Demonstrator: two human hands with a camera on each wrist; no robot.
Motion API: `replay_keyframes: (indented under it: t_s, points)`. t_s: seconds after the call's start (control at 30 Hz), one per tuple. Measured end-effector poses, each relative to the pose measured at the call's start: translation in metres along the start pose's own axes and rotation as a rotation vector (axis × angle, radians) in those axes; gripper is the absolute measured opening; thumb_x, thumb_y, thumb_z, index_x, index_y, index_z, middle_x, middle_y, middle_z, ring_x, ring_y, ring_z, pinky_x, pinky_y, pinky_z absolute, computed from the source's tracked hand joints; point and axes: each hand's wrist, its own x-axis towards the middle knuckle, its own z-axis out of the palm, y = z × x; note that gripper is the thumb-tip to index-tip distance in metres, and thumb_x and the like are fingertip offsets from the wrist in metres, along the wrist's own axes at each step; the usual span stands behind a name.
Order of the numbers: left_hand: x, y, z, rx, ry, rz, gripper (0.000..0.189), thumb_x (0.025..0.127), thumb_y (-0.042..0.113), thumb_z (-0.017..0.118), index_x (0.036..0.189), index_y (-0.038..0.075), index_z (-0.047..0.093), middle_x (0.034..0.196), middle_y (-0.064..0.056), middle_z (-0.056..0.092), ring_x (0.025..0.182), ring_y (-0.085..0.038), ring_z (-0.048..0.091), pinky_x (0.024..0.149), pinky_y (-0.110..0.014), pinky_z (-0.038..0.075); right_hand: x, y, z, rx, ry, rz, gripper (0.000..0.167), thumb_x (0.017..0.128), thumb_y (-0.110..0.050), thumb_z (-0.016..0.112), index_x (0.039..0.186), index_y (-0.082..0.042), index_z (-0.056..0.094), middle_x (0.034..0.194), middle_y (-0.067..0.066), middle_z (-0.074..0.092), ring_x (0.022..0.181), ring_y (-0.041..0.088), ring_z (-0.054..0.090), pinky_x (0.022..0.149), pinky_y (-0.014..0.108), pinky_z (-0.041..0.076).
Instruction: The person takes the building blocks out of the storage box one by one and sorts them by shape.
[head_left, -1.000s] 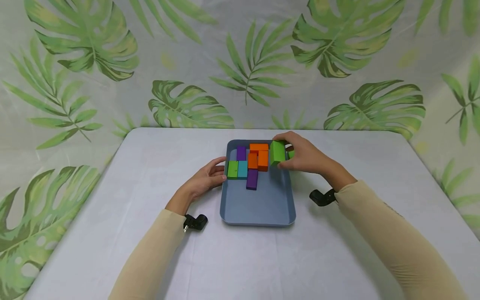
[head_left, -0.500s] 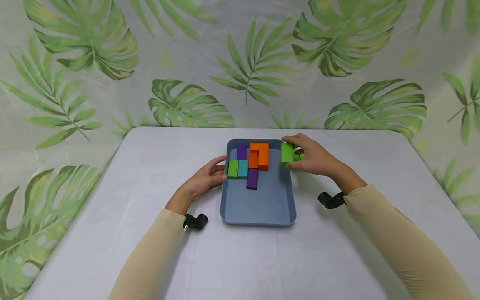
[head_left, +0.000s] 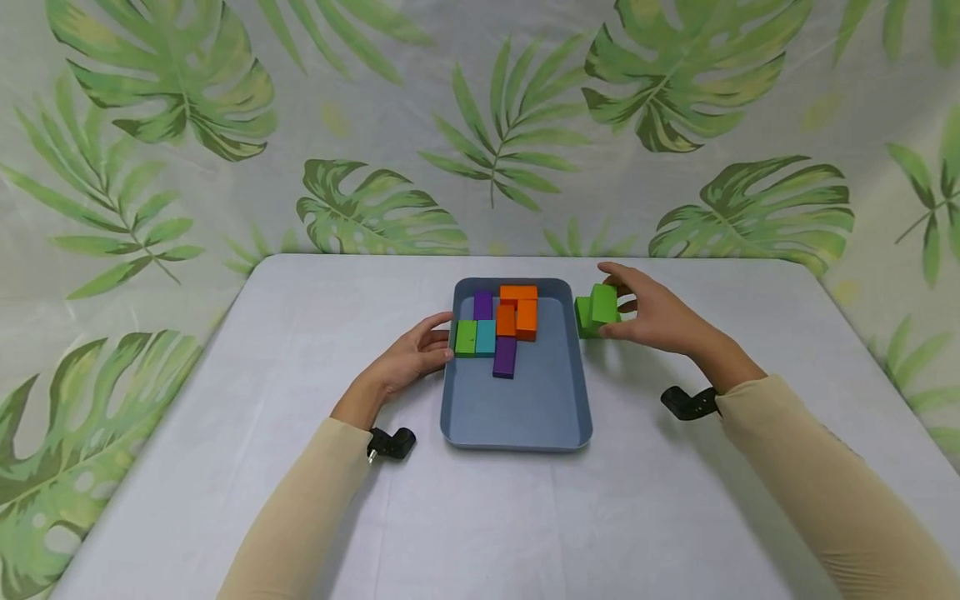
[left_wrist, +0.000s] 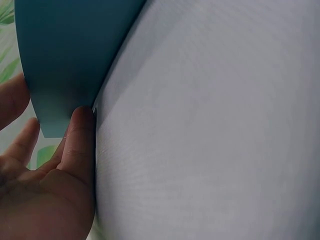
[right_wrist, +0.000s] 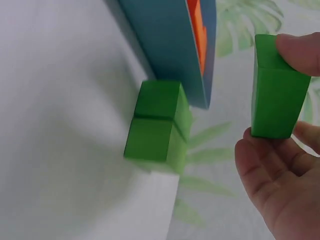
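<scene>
My right hand (head_left: 648, 315) pinches a bright green block (head_left: 603, 307) between thumb and fingers, just right of the tray. In the right wrist view the held green block (right_wrist: 280, 102) hangs apart from two more green blocks (right_wrist: 155, 125), which lie end to end on the table against the tray's outer wall. My left hand (head_left: 408, 354) rests at the tray's left side, fingertips touching the outside of its wall (left_wrist: 65, 60). Inside the blue-grey tray (head_left: 517, 417) lie a green block (head_left: 466, 338), a teal block (head_left: 486, 338), two purple blocks (head_left: 505, 358) and some orange blocks (head_left: 527, 319).
A white cloth covers the table (head_left: 300, 333), whose back edge meets a leaf-patterned curtain (head_left: 495, 125). Black wrist cameras (head_left: 690, 403) hang at both wrists. The tray's raised rim stands between the held block and the blocks inside.
My right hand has moved right with the green block, from over the tray's right rim to outside it, uncovering the green blocks on the table. The left hand and tray stay put.
</scene>
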Motion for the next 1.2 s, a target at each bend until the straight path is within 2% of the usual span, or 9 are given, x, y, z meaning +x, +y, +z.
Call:
replay_keyframes:
  t_s: [0.07, 0.27, 0.4, 0.63, 0.77, 1.2]
  points:
    - [0.0, 0.0, 0.0, -0.001, 0.002, -0.002, 0.072, 0.097, -0.002, 0.054, 0.159, 0.019, 0.023, 0.158, -0.02, 0.033, 0.146, -0.033, 0.036, 0.119, -0.048, 0.034, -0.002, 0.004, -0.003, -0.014, 0.008, 0.005, 0.088, 0.085, -0.009, 0.076, 0.155, -0.002, 0.025, 0.145, 0.023, 0.041, 0.127, 0.038, 0.046, 0.104, 0.056, 0.046]
    - [-0.002, 0.001, 0.0, 0.002, -0.006, 0.0, 0.073, 0.097, -0.002, 0.054, 0.159, 0.019, 0.022, 0.158, -0.02, 0.033, 0.146, -0.033, 0.036, 0.119, -0.047, 0.035, -0.01, 0.018, -0.013, -0.077, 0.042, -0.002, 0.071, 0.084, -0.006, 0.076, 0.145, 0.001, 0.042, 0.136, 0.022, 0.046, 0.119, 0.037, 0.049, 0.102, 0.058, 0.047]
    - [-0.003, 0.003, -0.001, 0.002, 0.003, 0.007, 0.072, 0.098, -0.003, 0.053, 0.159, 0.02, 0.023, 0.158, -0.019, 0.033, 0.146, -0.033, 0.036, 0.119, -0.047, 0.035, -0.012, 0.029, -0.019, -0.075, 0.048, 0.014, 0.07, 0.084, -0.005, 0.074, 0.146, 0.001, 0.041, 0.14, 0.024, 0.043, 0.121, 0.04, 0.048, 0.102, 0.06, 0.045]
    - [-0.002, 0.004, 0.001, 0.004, -0.008, 0.003, 0.072, 0.097, -0.001, 0.055, 0.159, 0.019, 0.023, 0.158, -0.02, 0.033, 0.146, -0.033, 0.036, 0.119, -0.047, 0.035, -0.014, 0.057, -0.025, -0.076, 0.036, 0.116, 0.071, 0.085, -0.004, 0.072, 0.147, 0.005, 0.037, 0.145, 0.028, 0.037, 0.125, 0.044, 0.044, 0.106, 0.061, 0.042]
    - [-0.001, 0.004, 0.002, 0.003, -0.002, -0.003, 0.072, 0.097, -0.002, 0.055, 0.158, 0.019, 0.023, 0.158, -0.019, 0.034, 0.146, -0.033, 0.037, 0.119, -0.048, 0.034, -0.012, 0.069, -0.027, -0.073, 0.036, 0.148, 0.072, 0.085, -0.005, 0.071, 0.147, 0.007, 0.036, 0.145, 0.03, 0.037, 0.126, 0.046, 0.043, 0.106, 0.061, 0.041]
    - [0.001, 0.001, 0.001, -0.002, -0.004, 0.0, 0.072, 0.097, -0.003, 0.053, 0.159, 0.018, 0.023, 0.158, -0.02, 0.033, 0.146, -0.033, 0.036, 0.119, -0.048, 0.034, 0.0, 0.083, -0.021, -0.048, -0.002, 0.209, 0.074, 0.088, -0.006, 0.068, 0.151, 0.005, 0.031, 0.152, 0.032, 0.031, 0.135, 0.05, 0.037, 0.107, 0.063, 0.038]
